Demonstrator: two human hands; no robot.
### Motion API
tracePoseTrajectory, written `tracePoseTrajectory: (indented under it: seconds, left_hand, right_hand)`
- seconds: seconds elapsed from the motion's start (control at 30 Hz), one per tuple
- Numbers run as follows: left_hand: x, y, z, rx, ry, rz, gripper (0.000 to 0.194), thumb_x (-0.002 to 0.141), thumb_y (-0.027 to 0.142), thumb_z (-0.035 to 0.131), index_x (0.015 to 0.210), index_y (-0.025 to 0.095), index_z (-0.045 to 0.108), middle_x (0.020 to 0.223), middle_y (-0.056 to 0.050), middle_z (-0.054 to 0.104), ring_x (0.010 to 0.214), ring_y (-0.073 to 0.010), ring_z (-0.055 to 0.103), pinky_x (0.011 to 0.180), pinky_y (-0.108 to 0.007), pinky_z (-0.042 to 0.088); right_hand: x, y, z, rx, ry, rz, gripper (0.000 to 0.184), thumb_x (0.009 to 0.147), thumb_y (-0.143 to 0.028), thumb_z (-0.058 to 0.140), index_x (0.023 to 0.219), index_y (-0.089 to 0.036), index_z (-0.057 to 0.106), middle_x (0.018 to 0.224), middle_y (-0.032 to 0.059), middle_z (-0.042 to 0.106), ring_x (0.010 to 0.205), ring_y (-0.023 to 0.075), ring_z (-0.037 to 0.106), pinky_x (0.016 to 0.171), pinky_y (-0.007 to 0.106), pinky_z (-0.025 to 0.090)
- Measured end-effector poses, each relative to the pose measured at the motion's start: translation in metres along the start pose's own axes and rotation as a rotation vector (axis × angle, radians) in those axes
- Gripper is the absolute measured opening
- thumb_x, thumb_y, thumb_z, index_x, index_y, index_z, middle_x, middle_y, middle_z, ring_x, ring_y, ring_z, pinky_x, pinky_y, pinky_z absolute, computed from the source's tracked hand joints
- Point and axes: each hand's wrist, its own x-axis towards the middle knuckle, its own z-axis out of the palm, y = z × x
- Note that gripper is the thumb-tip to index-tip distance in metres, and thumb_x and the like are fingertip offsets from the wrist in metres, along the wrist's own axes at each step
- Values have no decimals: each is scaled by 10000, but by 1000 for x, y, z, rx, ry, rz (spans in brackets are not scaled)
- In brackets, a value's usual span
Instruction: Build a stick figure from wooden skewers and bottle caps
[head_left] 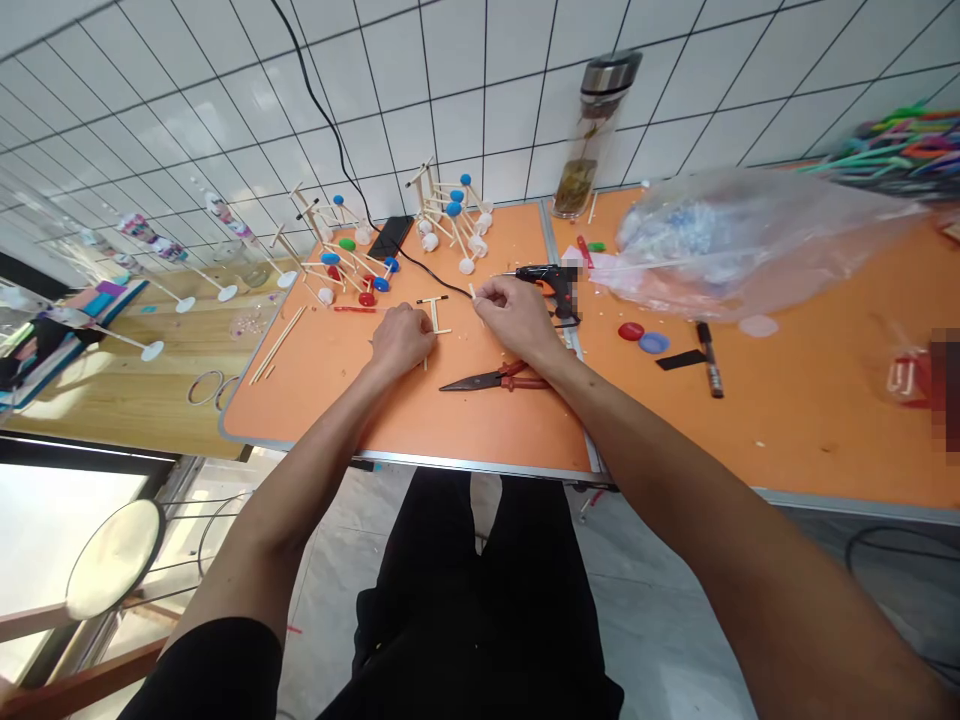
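Note:
My left hand [403, 338] is closed at the left side of a small stick frame [434, 314], its fingertips on the wood. The frame has a dark-tipped crossbar at its far end. My right hand [516, 315] pinches a short pale stick [472, 291] between thumb and fingers. Just behind that hand lies a black glue gun [547, 275], its nozzle pointing left. Red-handled pliers [487, 381] lie on the orange table [480, 430] in front of my hands, jaws to the left.
Stick models with coloured caps [349, 260] and another such model [455, 215] stand near the tiled wall. A phone [391, 237], loose sticks [277, 345], a glass bottle [589, 140], a plastic bag [735, 240] and a marker [709, 360] surround the work area.

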Motion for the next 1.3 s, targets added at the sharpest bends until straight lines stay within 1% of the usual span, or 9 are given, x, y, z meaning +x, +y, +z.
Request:
tracePoseTrajectory:
  seconds: [0.17, 0.33, 0.53, 0.73, 0.87, 0.97, 1.07, 1.17, 1.3]
  left_hand:
    - [5, -4, 2, -47, 38, 9, 141, 896, 154, 689, 773, 216, 716, 1072, -140, 787, 1037, -293, 680, 840, -375, 459]
    - [-5, 4, 4, -303, 76, -11, 196, 882, 160, 702, 716, 241, 639, 772, -45, 725, 814, -240, 634, 763, -345, 399]
    - [-20, 21, 6, -520, 136, 53, 183, 871, 138, 697, 727, 245, 663, 748, -26, 738, 734, -216, 632, 730, -343, 383]
    - [-19, 22, 13, -686, 129, 45, 166, 899, 143, 688, 763, 235, 664, 803, -29, 793, 757, -195, 704, 742, -309, 465]
    - [-18, 27, 16, -1015, 58, -46, 175, 887, 104, 721, 762, 213, 666, 745, -8, 776, 694, -150, 698, 726, -271, 521]
    - [-20, 32, 13, -1284, -4, -183, 165, 889, 101, 774, 790, 190, 677, 738, -15, 795, 664, -120, 705, 705, -236, 537]
    - [-20, 32, 9, -1501, -131, -335, 150, 896, 92, 806, 824, 169, 699, 773, -42, 818, 639, -105, 714, 671, -221, 549]
    - [-17, 30, 6, -1610, -285, -423, 142, 946, 74, 778, 832, 150, 739, 788, -44, 813, 627, -97, 722, 650, -218, 564]
    - [-12, 30, 1, -1671, -393, -508, 186, 1035, 120, 750, 856, 143, 796, 781, -34, 801, 646, -90, 736, 646, -209, 573]
  right_hand:
    - [-1, 3, 4, 10, -69, 66, 173, 877, -155, 645, 735, -248, 612, 773, 5, 704, 792, 216, 619, 770, 362, 415]
    - [-2, 8, 12, 41, -95, 89, 159, 930, -210, 647, 783, -261, 617, 799, 16, 729, 825, 238, 651, 773, 370, 432]
    - [-2, 15, 19, 91, -75, 82, 97, 985, -245, 641, 899, -278, 609, 867, 23, 774, 847, 248, 719, 771, 374, 494]
    - [-5, 10, 18, 180, -93, 101, 65, 1027, -249, 611, 966, -269, 600, 855, -3, 730, 749, 221, 759, 747, 368, 524]
    - [-7, 5, 15, 144, -71, 79, 83, 1014, -250, 610, 940, -277, 583, 815, -4, 708, 757, 224, 729, 731, 360, 515]
    - [-7, 4, 14, 121, -53, 64, 79, 1009, -264, 601, 936, -280, 576, 816, 5, 704, 779, 231, 708, 727, 360, 506]
    - [-7, 4, 13, 111, -39, 43, 69, 1007, -273, 591, 943, -285, 568, 838, 11, 703, 802, 229, 690, 738, 355, 502]
    - [-8, 2, 12, 105, -32, 8, 57, 1001, -274, 592, 951, -283, 566, 879, 20, 713, 820, 226, 677, 751, 356, 493]
    - [-10, -2, 10, 92, -37, -35, 40, 997, -266, 592, 961, -275, 577, 923, 31, 738, 834, 226, 671, 778, 368, 490]
